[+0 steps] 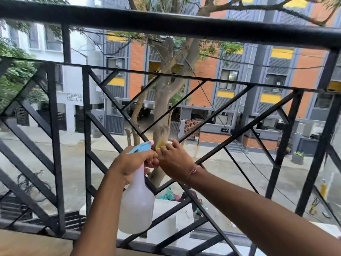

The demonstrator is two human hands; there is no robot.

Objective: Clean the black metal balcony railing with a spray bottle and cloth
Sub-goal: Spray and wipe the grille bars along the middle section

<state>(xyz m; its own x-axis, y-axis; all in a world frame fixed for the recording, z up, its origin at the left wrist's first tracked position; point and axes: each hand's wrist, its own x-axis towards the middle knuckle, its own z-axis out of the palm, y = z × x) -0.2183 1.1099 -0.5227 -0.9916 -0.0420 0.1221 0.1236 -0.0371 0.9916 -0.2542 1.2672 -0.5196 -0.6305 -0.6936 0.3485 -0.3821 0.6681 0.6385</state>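
So the person is standing right at the black railing [166,24], both arms reaching in toward the middle of the diagonal bars. The left hand [129,163] is wrapping its fingers [150,154] closed around the neck of the spray bottle [137,204], up by the blue trigger head [141,146], and the translucent body is hanging below the fist, just in front of the lower bars. The right hand [173,159] is sitting right beside it, touching or nearly touching, with its fingers curled shut on what looks like a scrap of yellow cloth [160,145], right at the nozzle. Most of the cloth is hiding behind the knuckles, so I can't tell how big it is or how good the hold is.

My guess is they're either wetting the cloth or fiddling with the nozzle, so the actual wiping is barely getting going.

What's worrying me: everything's happening right up against the bars, with the street [221,163] well below. If the cloth is only pinched at a corner, a slip is sending it through a gap and down. Same for the bottle if wet fingers are sliding on that smooth neck. And with the nozzle so close to the right hand, a squeeze is probably soaking the knuckles rather than the metal.
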